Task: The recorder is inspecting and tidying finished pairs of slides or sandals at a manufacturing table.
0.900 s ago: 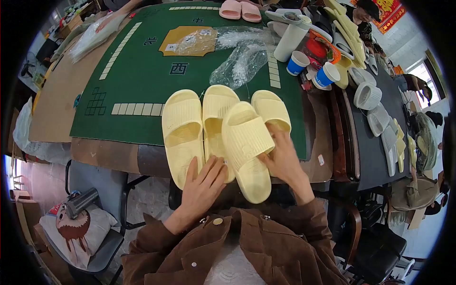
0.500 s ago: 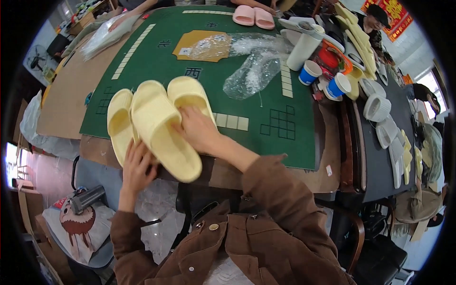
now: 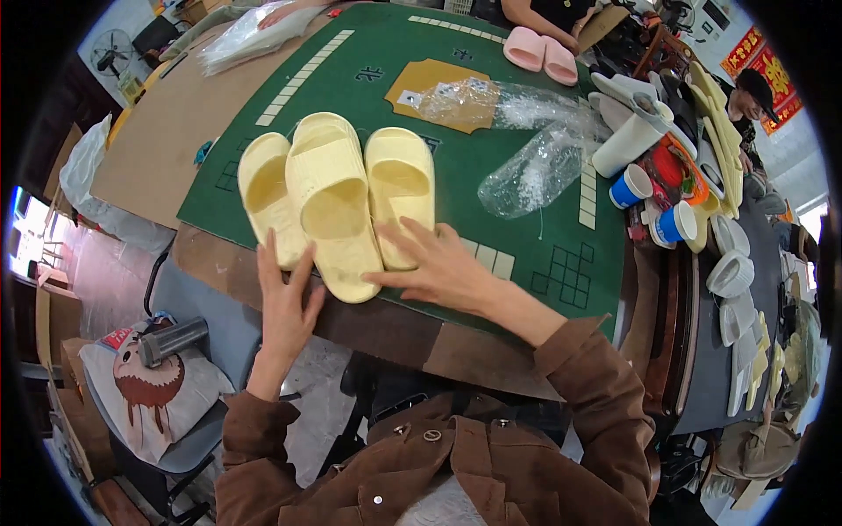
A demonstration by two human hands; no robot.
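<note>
Three pale yellow slippers lie side by side on the near left of the green mat, toes pointing away from me. The middle slipper (image 3: 333, 206) partly overlaps the left slipper (image 3: 265, 162) and reaches nearest to me. To its right lies the right slipper (image 3: 400, 158). My left hand (image 3: 285, 302) is open, fingers apart, by the heels of the left and middle slippers. Spread over the heel of the right slipper is my right hand (image 3: 443, 267), also open, its thumb by the middle slipper's heel. Whether the fingertips touch the slippers, I cannot tell.
Crumpled clear plastic bags (image 3: 531, 171) lie on the green mat (image 3: 307, 118). Pink slippers (image 3: 542, 54) stand at its far edge, near another person's arm. Blue paper cups (image 3: 630, 187), a white roll (image 3: 627, 145) and more slippers crowd the right side.
The middle slipper has moved from a tilted position to nearly straight between the others. My right hand has come out from between the slippers, its fingers now spread. The view has shifted left.
</note>
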